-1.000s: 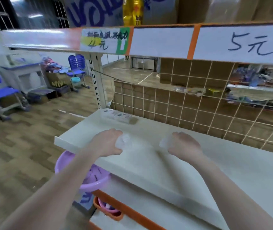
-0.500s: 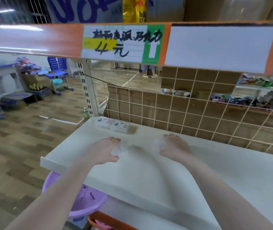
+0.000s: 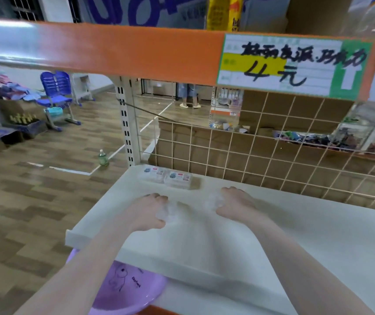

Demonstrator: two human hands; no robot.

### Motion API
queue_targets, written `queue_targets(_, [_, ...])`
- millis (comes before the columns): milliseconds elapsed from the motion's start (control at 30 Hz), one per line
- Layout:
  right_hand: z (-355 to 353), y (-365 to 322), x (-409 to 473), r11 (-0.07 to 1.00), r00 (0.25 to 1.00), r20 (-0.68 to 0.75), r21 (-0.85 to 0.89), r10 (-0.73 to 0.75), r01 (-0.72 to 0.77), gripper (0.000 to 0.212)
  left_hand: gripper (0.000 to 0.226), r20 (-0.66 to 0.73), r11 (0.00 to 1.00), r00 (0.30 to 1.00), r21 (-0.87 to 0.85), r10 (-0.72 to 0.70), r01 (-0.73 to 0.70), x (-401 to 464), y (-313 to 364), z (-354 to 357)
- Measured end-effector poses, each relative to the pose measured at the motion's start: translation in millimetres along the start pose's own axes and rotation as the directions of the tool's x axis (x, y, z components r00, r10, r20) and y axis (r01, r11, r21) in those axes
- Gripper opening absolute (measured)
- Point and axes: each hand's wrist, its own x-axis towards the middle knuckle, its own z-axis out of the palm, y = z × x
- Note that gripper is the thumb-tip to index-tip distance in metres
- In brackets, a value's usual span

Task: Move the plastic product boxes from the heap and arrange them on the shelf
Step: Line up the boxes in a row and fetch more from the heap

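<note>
White shelf (image 3: 273, 235) fills the lower right of the frame, wire grid (image 3: 261, 155) behind it, purple basin (image 3: 122, 289) poking out underneath at the bottom. Both hands are over the middle of the shelf, apart: left hand (image 3: 146, 212) curled around a clear box (image 3: 167, 212), right hand (image 3: 235, 204) gripping another clear box (image 3: 214, 202). Just past the fingers, two placed boxes (image 3: 167, 177) sit side by side at the back left corner.
</note>
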Motion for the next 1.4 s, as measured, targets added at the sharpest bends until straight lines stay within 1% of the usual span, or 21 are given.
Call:
queue_targets(67, [1.1,-5.5,-0.3,1.000,1.000,0.003,-0.008,0.020,-0.020,0.034,0.062,-0.036,1.000,0.999,-0.005,-0.001,0.001,0.3,0.7,3.6])
queue_targets(233, [3.2,-12.1,-1.5,0.998,0.998,0.010,-0.014,0.067,-0.067,0.036,0.070,-0.162,0.999,0.987,-0.045,0.010,-0.018,-1.3,-1.0,20.0])
queue_targets(400, [2.9,-13.0,-2.1,0.997,0.997,0.026,-0.017,0.071,-0.071,0.028,0.068,-0.298,0.969,0.954,-0.223,0.033,-0.103,-9.6,-8.9,34.2])
queue_targets(467, [2.7,-11.6,0.2,0.998,0.998,0.036,-0.016,0.053,-0.052,0.027,0.067,-0.340,0.956,0.940,-0.266,0.028,-0.125,-13.1,-8.3,38.8])
queue_targets(533, [2.0,-11.7,3.0,0.999,0.998,0.053,-0.018,0.040,-0.039,0.035,0.066,-0.361,0.952,0.932,-0.276,0.026,-0.133,-14.3,-7.9,41.2])
queue_targets(633, [2.0,-14.2,9.2,0.999,0.998,0.067,-0.028,0.020,-0.018,0.057,0.066,-0.374,0.950,0.927,-0.280,0.027,-0.140,-13.5,-8.9,42.2])
queue_targets(733, [1.3,-17.2,17.5,0.998,0.997,0.068,-0.051,-0.019,0.023,0.062,0.065,-0.381,0.951,0.925,-0.278,0.021,-0.136,-12.6,-9.6,42.8])
queue_targets(800, [-0.7,-19.6,23.0,0.999,0.997,0.065,-0.031,-0.039,0.041,0.064,0.066,-0.374,0.948,0.927,-0.292,0.008,-0.126,-12.2,-9.5,42.5])
queue_targets(833, [-2.5,-21.0,25.6,0.999,0.997,0.060,-0.003,-0.047,0.048,0.067,0.066,-0.368,0.948,0.930,-0.297,-0.003,-0.114,-11.7,-9.4,41.6])
queue_targets(900, [-6.8,-24.0,30.0,0.992,0.997,0.040,0.115,-0.058,0.053,0.071,0.066,-0.345,0.952,0.938,-0.293,-0.020,-0.087,-10.5,-9.4,39.1])
queue_targets(1000, [-11.9,-25.9,35.4,0.949,0.997,-0.040,0.306,-0.068,0.077,0.065,0.067,-0.282,0.959,0.959,-0.279,-0.033,-0.049,-8.7,-9.3,33.3])
queue_targets(1100, [-12.0,-22.5,35.6,0.888,0.990,-0.111,0.444,-0.081,0.123,0.065,0.068,-0.234,0.964,0.972,-0.265,-0.039,-0.025,-7.4,-9.3,29.2])
queue_targets(1200, [-8.0,-10.1,31.3,0.797,0.988,-0.142,0.587,-0.068,0.139,0.065,0.067,-0.232,0.962,0.972,-0.273,-0.042,-0.023,-7.2,-9.1,28.3])
queue_targets(1267, [-4.4,2.2,25.1,0.748,0.987,-0.160,0.652,-0.029,0.127,0.066,0.067,-0.245,0.960,0.969,-0.278,-0.041,-0.030,-7.3,-9.3,28.6])
queue_targets(1400, [4.8,31.1,5.7,0.724,0.987,-0.161,0.681,0.006,0.107,0.072,0.068,-0.243,0.952,0.968,-0.305,-0.057,-0.020,-7.3,-10.8,29.2])
